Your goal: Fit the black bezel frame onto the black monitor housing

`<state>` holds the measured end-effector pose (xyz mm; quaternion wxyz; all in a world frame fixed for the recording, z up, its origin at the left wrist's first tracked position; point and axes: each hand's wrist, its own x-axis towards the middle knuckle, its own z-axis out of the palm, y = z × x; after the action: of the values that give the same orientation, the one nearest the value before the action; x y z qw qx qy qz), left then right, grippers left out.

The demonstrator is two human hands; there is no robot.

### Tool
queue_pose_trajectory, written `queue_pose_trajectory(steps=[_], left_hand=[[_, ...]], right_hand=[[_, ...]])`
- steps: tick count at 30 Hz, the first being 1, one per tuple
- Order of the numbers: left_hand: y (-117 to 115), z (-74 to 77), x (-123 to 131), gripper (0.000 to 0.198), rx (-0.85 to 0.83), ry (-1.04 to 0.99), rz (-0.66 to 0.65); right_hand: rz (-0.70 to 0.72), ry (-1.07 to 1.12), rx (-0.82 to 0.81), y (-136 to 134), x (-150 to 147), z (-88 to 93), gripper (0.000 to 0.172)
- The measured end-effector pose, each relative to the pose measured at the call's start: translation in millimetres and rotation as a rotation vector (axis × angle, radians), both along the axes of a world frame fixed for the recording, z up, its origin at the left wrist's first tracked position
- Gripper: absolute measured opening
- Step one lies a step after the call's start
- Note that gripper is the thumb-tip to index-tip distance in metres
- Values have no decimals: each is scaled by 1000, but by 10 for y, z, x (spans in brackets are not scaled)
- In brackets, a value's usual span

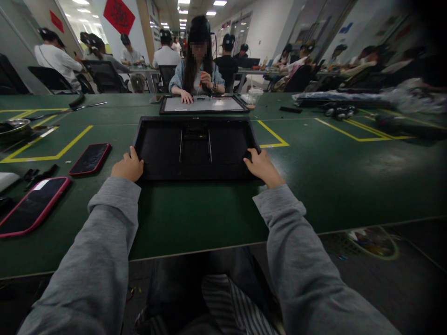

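A black, shallow monitor back cover (pixel 159 144) lies in front of me on the green table, its hollow inner side facing up. Two thin metal strips (pixel 210 145) run beside a recess at its middle. My left hand (pixel 127 166) grips the cover's left edge, fingers curled behind and over the rim. At the opposite edge my right hand (pixel 262 165) holds the cover with the thumb inside and the other fingers around the side. Parts of the fingers of both hands are hidden by the rim.
Across the green table (pixel 195 214), a co-worker (pixel 199 70) holds an orange-handled screwdriver (pixel 201 80) over a monitor panel (pixel 206 104). Two red-cased phones (pixel 90 159) and a metal bowl (pixel 14 128) are on the left. A cup (pixel 254 97) and plastic wrap (pixel 401 95) stand farther right.
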<state>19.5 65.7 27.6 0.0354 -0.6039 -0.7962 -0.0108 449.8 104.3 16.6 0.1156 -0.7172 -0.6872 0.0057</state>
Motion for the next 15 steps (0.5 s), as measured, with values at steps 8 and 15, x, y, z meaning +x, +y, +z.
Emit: queue_pose_trajectory(steps=[8, 15], left_hand=[[25, -30, -32, 78, 12, -11, 1], [4, -2, 0, 78, -1, 3, 8]], right_hand=[[13, -7, 19, 31, 29, -45, 55], [19, -15, 24, 42, 37, -63, 56]])
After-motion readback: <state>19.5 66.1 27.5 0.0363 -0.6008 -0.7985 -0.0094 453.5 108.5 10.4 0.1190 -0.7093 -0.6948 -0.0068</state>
